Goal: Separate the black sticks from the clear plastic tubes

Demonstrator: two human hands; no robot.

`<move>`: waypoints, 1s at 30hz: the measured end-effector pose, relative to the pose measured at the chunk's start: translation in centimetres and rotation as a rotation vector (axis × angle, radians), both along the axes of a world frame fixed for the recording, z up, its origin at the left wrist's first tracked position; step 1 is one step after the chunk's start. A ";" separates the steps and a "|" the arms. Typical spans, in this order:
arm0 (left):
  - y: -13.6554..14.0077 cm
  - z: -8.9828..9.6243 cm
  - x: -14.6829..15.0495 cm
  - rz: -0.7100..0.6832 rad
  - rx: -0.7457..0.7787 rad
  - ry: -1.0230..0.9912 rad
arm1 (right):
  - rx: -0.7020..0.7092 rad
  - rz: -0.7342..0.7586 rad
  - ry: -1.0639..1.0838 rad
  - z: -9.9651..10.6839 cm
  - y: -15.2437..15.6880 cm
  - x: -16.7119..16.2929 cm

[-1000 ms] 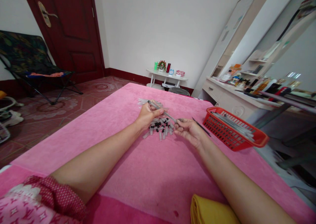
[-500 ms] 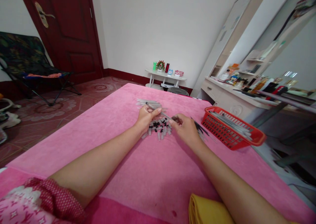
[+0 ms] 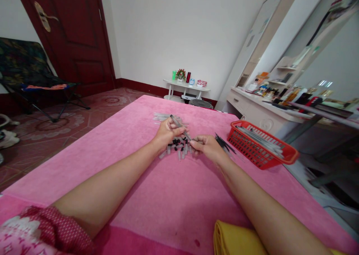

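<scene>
Between my two hands, over the pink cloth point(image 3: 157, 202), is a slim greyish pen point(image 3: 176, 122) with a dark tip at its far end. My left hand point(image 3: 166, 132) grips it along the middle with thumb and fingers. At the near end my right hand point(image 3: 206, 147) pinches it, its fingertips partly hidden. Below the hands lies a heap of clear and black pen caps point(image 3: 183, 153). Clear pen barrels point(image 3: 161, 117) lie just past my left hand. Thin dark refills point(image 3: 225, 144) are spread to the right of my right hand.
A red plastic basket point(image 3: 291, 160) at the right holds several pens point(image 3: 260, 140). Folded yellow cloth point(image 3: 237, 240) lies by my right forearm. Beyond stand a small white table point(image 3: 186, 85), a cluttered dresser point(image 3: 260, 109) and a folding chair point(image 3: 42, 71).
The pen has tilted more steeply, its near end swinging down. My right hand has dropped slightly and its fingers have curled further. The whole view has shifted a little.
</scene>
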State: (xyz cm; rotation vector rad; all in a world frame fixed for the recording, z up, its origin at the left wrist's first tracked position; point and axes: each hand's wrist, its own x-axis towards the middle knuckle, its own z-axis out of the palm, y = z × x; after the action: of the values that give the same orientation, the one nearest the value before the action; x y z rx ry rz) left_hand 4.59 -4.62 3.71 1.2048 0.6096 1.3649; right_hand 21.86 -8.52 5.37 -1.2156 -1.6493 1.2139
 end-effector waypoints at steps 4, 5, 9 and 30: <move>0.2 0.0 -0.2 -0.042 -0.056 -0.071 | -0.033 -0.035 0.099 0.7 -0.4 0.0; 0.2 0.0 -0.2 -0.046 -0.067 -0.091 | -0.034 -0.052 0.124 0.9 -0.4 0.0; 0.3 0.0 0.1 0.004 -0.092 -0.131 | 0.090 -0.145 0.069 1.3 -0.1 0.2; 0.3 0.0 0.8 0.090 -0.291 -0.291 | 0.917 -0.284 -0.611 0.9 -0.5 0.6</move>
State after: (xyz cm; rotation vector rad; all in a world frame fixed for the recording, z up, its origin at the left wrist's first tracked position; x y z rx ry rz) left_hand 5.36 -4.36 3.71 0.7369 0.6338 1.4372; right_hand 22.41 -8.99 6.32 -1.1701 -2.0049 -0.1702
